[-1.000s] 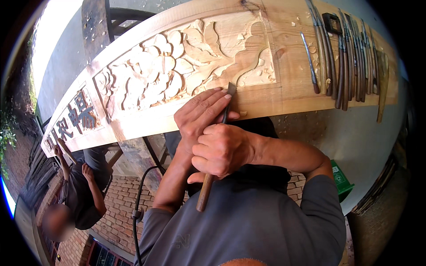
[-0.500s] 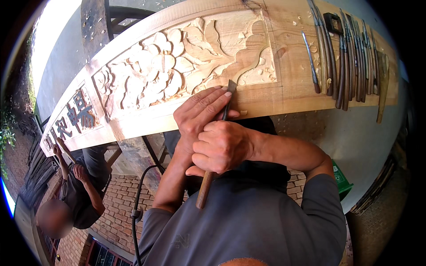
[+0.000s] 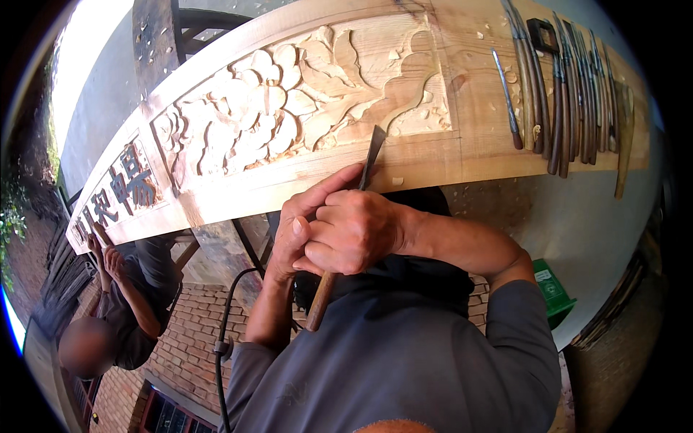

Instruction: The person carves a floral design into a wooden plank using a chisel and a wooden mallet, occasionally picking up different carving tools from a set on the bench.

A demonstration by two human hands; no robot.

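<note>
Two hands press together in my feed, the right hand (image 3: 355,229) wrapped round a carving chisel (image 3: 372,153), the left hand (image 3: 292,220) half-curled against it. The blade lies over the lower border of the carved floral panel (image 3: 307,97), contact unclear; I judge this relief-trimming, the next stroke calling for a steadied edge.

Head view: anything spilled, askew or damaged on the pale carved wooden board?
Nothing looks damaged. One slim brown-handled metal tool lies apart from the row of wooden-handled tools, and pale wood chips dot the board.
</note>
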